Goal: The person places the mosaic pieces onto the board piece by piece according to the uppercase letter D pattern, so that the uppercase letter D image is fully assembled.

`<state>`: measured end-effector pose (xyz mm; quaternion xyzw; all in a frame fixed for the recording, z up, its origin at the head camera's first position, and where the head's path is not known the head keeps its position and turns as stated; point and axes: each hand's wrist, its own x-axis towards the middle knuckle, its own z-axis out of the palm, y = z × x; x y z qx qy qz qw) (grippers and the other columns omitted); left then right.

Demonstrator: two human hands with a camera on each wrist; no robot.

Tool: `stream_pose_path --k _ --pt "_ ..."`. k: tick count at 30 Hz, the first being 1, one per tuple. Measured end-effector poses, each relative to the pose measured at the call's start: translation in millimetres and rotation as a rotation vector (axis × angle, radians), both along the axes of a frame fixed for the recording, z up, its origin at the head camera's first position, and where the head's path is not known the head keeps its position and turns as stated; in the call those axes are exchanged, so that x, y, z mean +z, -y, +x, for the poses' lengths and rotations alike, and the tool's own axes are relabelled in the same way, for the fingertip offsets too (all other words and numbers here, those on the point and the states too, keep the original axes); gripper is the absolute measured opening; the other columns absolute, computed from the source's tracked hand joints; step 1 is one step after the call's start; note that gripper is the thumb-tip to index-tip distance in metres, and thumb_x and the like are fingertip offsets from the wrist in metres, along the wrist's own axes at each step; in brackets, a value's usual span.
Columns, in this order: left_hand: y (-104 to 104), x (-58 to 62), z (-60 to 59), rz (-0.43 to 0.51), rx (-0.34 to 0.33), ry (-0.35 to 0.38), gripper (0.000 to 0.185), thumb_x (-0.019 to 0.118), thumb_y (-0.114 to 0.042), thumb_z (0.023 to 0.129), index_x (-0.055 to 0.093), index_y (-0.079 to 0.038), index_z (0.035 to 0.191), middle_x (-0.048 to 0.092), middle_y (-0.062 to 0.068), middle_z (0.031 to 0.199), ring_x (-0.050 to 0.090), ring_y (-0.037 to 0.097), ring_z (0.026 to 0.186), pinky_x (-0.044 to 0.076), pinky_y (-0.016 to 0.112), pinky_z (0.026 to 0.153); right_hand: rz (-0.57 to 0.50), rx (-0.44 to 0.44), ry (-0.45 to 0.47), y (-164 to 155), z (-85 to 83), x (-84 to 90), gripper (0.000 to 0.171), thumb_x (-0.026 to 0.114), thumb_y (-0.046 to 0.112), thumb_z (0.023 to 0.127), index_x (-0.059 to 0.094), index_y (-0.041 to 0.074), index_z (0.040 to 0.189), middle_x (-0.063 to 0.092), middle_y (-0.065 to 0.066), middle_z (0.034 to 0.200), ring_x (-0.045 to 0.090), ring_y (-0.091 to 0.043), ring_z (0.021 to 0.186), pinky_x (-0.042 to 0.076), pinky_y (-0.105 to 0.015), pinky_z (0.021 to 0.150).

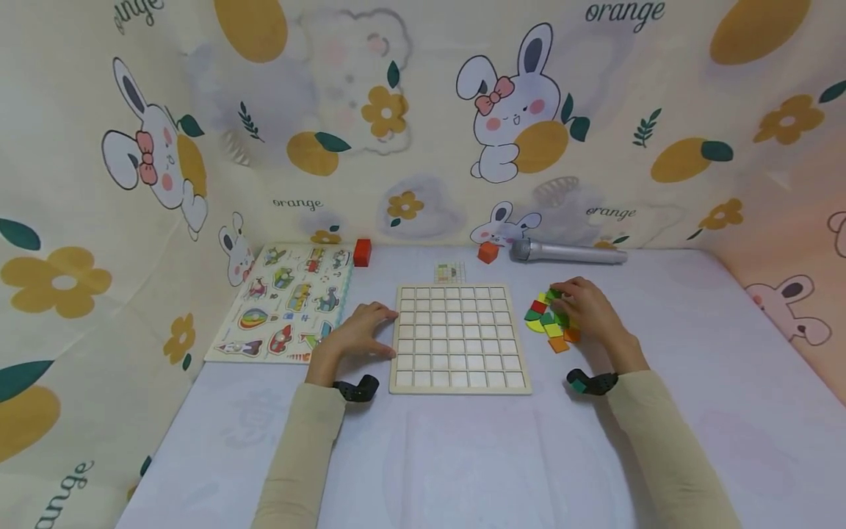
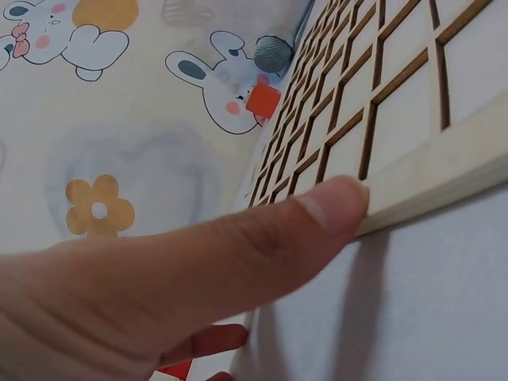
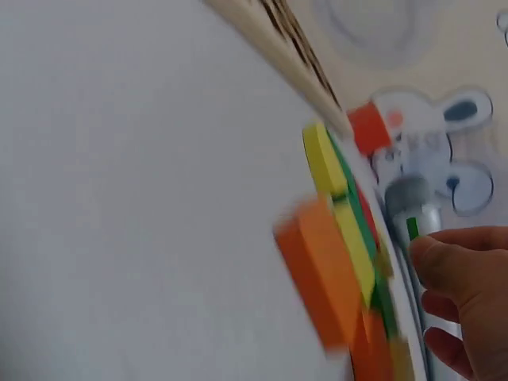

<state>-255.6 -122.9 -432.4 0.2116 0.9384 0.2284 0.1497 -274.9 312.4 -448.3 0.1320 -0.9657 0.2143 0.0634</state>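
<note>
A wooden grid board (image 1: 460, 390) with square cells lies flat on the white table. My left hand (image 1: 357, 334) touches its left edge with thumb and fingertips spread apart; the left wrist view shows the thumb (image 2: 262, 238) against the board's side. To the right of the board, a loose pile of coloured tiles (image 1: 552, 330) in yellow, green, red and orange lies on the table. Over that pile, my right hand (image 1: 595, 312) pinches a small green tile (image 3: 413, 228) between thumb and index finger. Its full shape is hidden by the fingertips.
A small pattern card (image 1: 450, 272) lies behind the board. Red block (image 1: 362, 253), orange-red block (image 1: 488, 253) and silver microphone (image 1: 571, 253) sit along the back wall. A picture puzzle board (image 1: 267, 338) lies at left, partly behind my left hand.
</note>
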Motion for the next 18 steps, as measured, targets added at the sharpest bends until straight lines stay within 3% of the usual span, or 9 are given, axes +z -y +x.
stream_pose_path --k 4,9,18 --pt "0 1.3 2.2 0.003 0.004 0.004 0.076 0.082 -0.03 0.07 0.049 -0.012 0.135 0.042 0.008 0.14 0.032 0.026 0.13 0.029 0.043 0.109 -0.082 0.05 -0.066 24 -0.9 0.8 0.031 0.064 0.008 0.087 0.061 0.0 0.117 0.056 -0.018 0.107 0.052 -0.031 0.095 0.047 -0.05 0.085" --pt "-1 2.4 4.6 0.008 0.004 -0.002 0.076 0.082 -0.03 0.07 0.048 -0.011 0.135 0.042 0.008 0.139 0.033 0.026 0.129 0.03 0.043 0.109 -0.164 0.172 -0.12 66 -3.2 2.4 0.031 0.065 0.006 0.086 0.063 0.0 0.116 0.058 -0.015 0.105 0.055 -0.027 0.093 0.05 -0.045 0.08" --pt "0 1.6 5.1 0.012 0.005 -0.015 0.076 0.081 -0.032 0.071 0.048 -0.012 0.136 0.041 0.01 0.14 0.032 0.027 0.13 0.029 0.044 0.109 -0.279 0.313 -0.106 143 -10.9 0.2 0.026 0.068 0.008 0.085 0.067 0.003 0.111 0.062 -0.01 0.103 0.057 -0.024 0.093 0.052 -0.038 0.08"
